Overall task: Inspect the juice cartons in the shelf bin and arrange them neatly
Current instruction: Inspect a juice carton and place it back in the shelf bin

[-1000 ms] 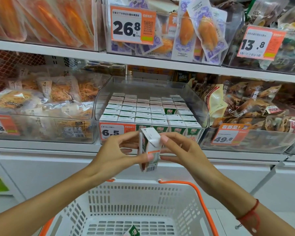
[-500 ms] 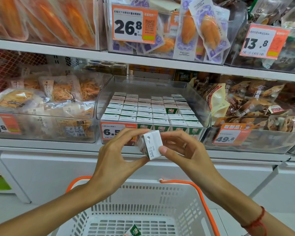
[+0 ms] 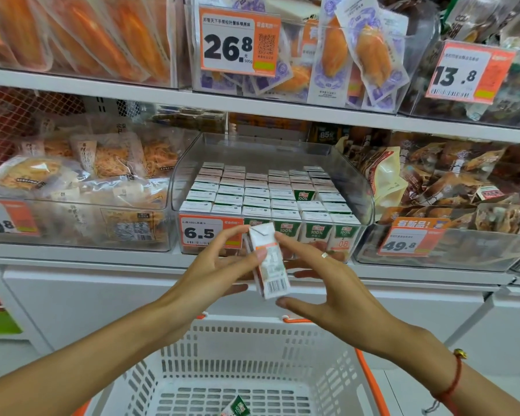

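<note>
While one juice carton [image 3: 269, 261] is held out in front of the shelf for checking, the stock reads from left to right as follows. Left bin [image 3: 72, 223]: clear plastic, soft bags of shredded snack, an orange price tag partly cut off by the frame edge. Left hand [image 3: 219, 267]: fingers curled lightly round the carton's left side, thumb laid across its face, so that the carton stands nearly upright with its barcode panel turned toward the camera, presumably so the print can be read. Centre, the shelf bin [image 3: 359, 187]: clear walls, cartons packed upright in tidy rows, white tops showing, green fronts visible through the front wall beside a 6.5 price tag [image 3: 209, 232]; one carton [image 3: 303, 194] in the right-hand rows shows its green face, which suggests a gap just in front of it, probably the slot the held carton belongs to. Right hand [image 3: 330, 283]: spread wide, fingers nearly straight, a ring on one finger; forefinger tip at the carton's upper right corner and thumb just under its lower corner, steadying more than gripping. Right bin [image 3: 433, 250]: brown packaged snacks, tag 49.8. Below: a white basket [image 3: 282, 340] with orange handles, one more carton [image 3: 237, 409] lying in it at the frame edge. Obstacles to restocking: the bin's raised front wall and the shelf above it.
</note>
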`<state>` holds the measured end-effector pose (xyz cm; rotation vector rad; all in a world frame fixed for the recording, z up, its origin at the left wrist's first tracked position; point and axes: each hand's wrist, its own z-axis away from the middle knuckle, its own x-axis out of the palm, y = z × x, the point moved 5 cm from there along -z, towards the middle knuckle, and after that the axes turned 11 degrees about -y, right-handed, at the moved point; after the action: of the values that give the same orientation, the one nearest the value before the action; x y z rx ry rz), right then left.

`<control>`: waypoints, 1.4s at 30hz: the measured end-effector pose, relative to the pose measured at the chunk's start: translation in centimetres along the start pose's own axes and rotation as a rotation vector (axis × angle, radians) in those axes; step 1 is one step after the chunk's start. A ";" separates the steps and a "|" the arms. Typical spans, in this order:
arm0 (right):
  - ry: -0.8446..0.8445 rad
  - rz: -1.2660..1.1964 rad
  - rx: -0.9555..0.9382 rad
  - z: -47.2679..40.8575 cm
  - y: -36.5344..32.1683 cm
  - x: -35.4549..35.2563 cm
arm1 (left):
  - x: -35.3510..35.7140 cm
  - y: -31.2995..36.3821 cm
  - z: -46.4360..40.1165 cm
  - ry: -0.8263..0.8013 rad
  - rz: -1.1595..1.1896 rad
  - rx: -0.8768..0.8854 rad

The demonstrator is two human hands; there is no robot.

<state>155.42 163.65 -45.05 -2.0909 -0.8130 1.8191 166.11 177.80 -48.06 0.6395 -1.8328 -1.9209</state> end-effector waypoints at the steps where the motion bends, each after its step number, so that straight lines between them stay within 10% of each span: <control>1: 0.014 -0.057 -0.004 -0.1 0.0 -0.2 | 0.1 -0.1 -0.1 -0.018 0.019 -0.027; 8: 0.104 -0.541 0.177 -0.4 0.5 -0.1 | 0.6 -0.9 0.3 -0.235 0.150 -0.334; 22: 0.040 -0.830 0.442 -0.6 1.0 0.8 | 0.2 -2.1 0.4 -0.167 0.163 -0.514; 37: 0.310 -0.131 0.192 -0.1 -0.7 0.1 | 1.3 0.1 1.1 0.166 0.064 -0.108; 42: 0.334 0.572 -0.081 0.6 -2.6 -0.7 | 1.5 -0.3 1.0 0.070 0.150 -0.209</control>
<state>154.18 165.30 -43.22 -2.7844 -0.2144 1.6010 164.33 177.81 -48.39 0.4804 -1.5646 -1.9306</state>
